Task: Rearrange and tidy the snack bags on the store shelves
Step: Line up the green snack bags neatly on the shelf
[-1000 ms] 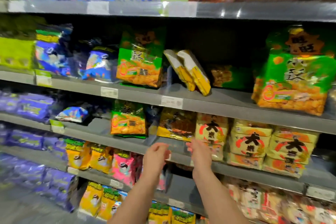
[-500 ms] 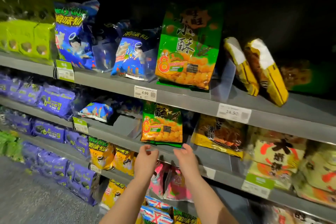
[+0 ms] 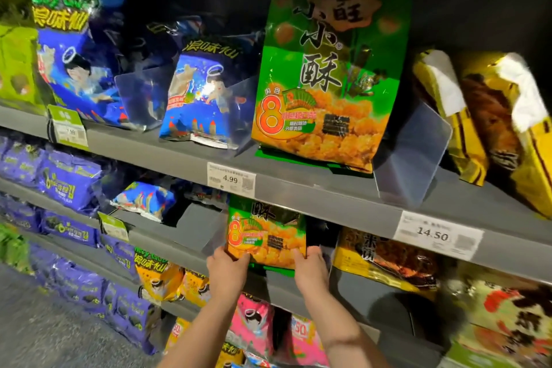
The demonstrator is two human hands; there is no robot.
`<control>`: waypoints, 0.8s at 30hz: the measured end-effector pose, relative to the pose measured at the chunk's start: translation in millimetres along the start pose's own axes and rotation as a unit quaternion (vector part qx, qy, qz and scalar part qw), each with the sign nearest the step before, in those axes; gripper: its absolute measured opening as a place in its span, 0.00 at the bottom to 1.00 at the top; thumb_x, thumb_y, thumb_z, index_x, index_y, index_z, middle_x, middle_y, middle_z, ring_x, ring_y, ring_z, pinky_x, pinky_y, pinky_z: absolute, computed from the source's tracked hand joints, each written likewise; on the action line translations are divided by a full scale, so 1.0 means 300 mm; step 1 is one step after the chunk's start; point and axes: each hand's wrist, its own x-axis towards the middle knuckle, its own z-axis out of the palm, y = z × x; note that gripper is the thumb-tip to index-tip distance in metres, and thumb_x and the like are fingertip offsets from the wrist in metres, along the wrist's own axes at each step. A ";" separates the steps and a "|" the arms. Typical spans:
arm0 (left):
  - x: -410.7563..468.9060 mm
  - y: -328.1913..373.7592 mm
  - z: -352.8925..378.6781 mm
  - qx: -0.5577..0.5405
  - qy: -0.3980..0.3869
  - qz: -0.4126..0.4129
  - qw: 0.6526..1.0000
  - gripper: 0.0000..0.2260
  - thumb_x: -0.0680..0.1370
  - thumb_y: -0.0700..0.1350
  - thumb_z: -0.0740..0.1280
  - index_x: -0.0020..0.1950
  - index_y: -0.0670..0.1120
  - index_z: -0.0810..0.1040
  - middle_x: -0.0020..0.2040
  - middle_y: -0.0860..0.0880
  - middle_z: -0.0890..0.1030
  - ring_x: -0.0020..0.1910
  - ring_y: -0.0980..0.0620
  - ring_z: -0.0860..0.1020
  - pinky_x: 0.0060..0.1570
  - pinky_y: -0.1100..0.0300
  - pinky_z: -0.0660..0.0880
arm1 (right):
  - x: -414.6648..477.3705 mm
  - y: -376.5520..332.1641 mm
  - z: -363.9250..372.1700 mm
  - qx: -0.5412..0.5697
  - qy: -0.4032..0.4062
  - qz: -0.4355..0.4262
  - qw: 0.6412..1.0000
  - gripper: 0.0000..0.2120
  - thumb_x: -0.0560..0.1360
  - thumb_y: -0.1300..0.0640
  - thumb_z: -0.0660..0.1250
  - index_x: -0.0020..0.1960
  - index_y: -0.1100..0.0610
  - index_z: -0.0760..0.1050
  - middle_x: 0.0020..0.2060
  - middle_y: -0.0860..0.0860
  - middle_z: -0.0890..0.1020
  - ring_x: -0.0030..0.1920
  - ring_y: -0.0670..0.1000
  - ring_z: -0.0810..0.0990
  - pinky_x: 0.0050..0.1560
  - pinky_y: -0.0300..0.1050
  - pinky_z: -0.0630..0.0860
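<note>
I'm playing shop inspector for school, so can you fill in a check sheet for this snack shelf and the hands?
Surface: grey metal shelf, with a bare patch left of the held bag.
Job's things: small green snack bag at the shelf's front edge; big green bag on the shelf above.
Clutter: blue bags leaning; yellow bags tilted; clear divider.
Grips: left hand and right hand each hold a bottom corner of the small green snack bag.
Cables: nothing seen.
Surroundings: price tag, purple bags, floor.
</note>
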 end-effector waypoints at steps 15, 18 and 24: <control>-0.004 -0.075 -0.147 -0.010 -0.042 0.100 0.994 0.16 0.74 0.45 0.67 0.57 0.36 0.74 0.53 0.34 0.75 0.55 0.42 0.67 0.50 0.54 0.65 | -0.285 0.002 0.064 0.156 0.177 -0.146 0.961 0.14 0.79 0.62 0.57 0.35 0.54 0.59 0.35 0.49 0.64 0.36 0.50 0.63 0.35 0.43 0.59; -0.030 -0.112 -0.198 -0.025 -0.063 0.120 0.991 0.17 0.75 0.47 0.68 0.58 0.38 0.73 0.54 0.35 0.75 0.57 0.40 0.69 0.50 0.53 0.66 | -0.382 -0.001 0.069 0.183 0.190 -0.154 0.952 0.10 0.79 0.62 0.57 0.39 0.58 0.64 0.35 0.48 0.64 0.35 0.48 0.63 0.35 0.42 0.59; -0.183 -0.160 -0.274 -0.098 -0.127 0.125 0.979 0.18 0.76 0.53 0.65 0.55 0.40 0.69 0.52 0.39 0.77 0.53 0.40 0.75 0.51 0.50 0.70 | -0.571 0.052 0.029 0.171 0.219 -0.152 0.949 0.16 0.78 0.62 0.57 0.34 0.52 0.58 0.32 0.49 0.62 0.33 0.49 0.59 0.36 0.46 0.57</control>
